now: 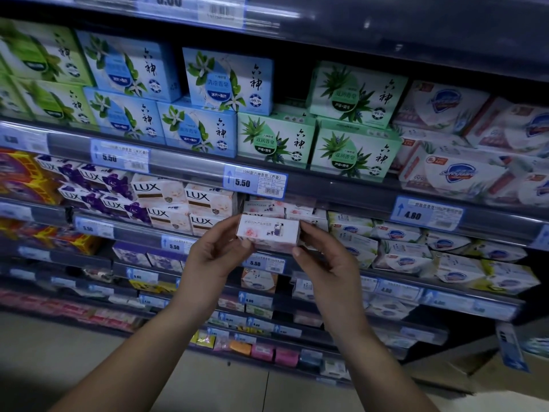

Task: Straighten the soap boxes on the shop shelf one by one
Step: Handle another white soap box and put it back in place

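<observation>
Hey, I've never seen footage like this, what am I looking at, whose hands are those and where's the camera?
No machine here: a person wears one wide-angle camera on the head, looking forward and down, so you see their own arms. The left hand and right hand each hold one end of a small white soap box with a pink rose, a two-handed grip in front of the shop shelf. Left of it stand LUX boxes; one shelf higher, green boxes.

Shelf [184, 166]: stacked soap boxes [276, 138], price tags [255, 181] on front.
</observation>
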